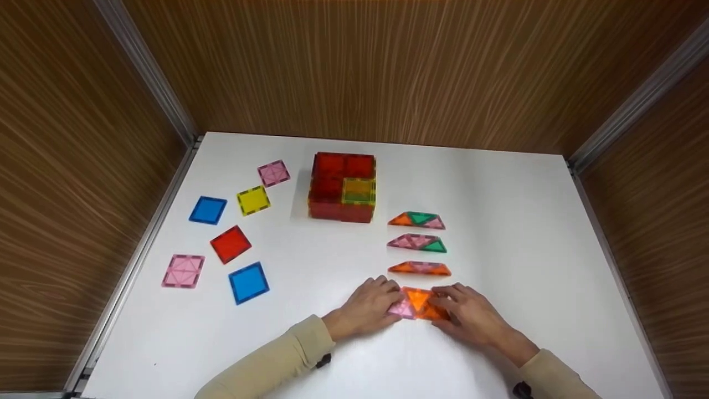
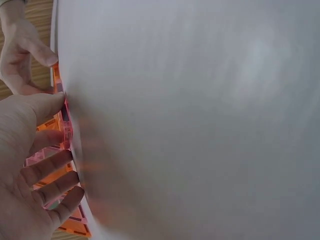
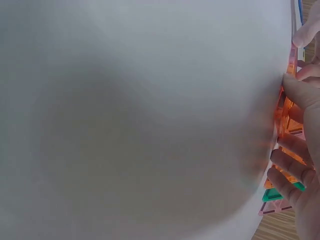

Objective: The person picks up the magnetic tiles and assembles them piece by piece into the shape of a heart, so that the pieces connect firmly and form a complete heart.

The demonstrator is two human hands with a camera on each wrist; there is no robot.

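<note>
A trapezoid strip of translucent magnetic tiles, with a pink triangle tile (image 1: 405, 310) on the left and orange triangle tiles (image 1: 419, 298) in the middle and right, lies between both hands near the front. My left hand (image 1: 370, 305) pinches the pink end between thumb and index finger, its other fingers spread in the left wrist view. The orange end is pinched by my right hand (image 1: 471, 316), whose fingers partly hide it. Just beyond stand three similar trapezoids: an orange-and-pink one (image 1: 419, 268), a pink-and-green one (image 1: 415, 243) and an orange, green and pink one (image 1: 422, 219).
A box-shaped stack of red square tiles (image 1: 332, 185) stands at the back, with a yellow-edged tile (image 1: 359, 190) on its corner. Several loose squares lie at the left, among them a red square (image 1: 230, 244) and a blue square (image 1: 249, 282). Wood-grain panels (image 1: 354, 72) enclose the white table (image 1: 515, 221).
</note>
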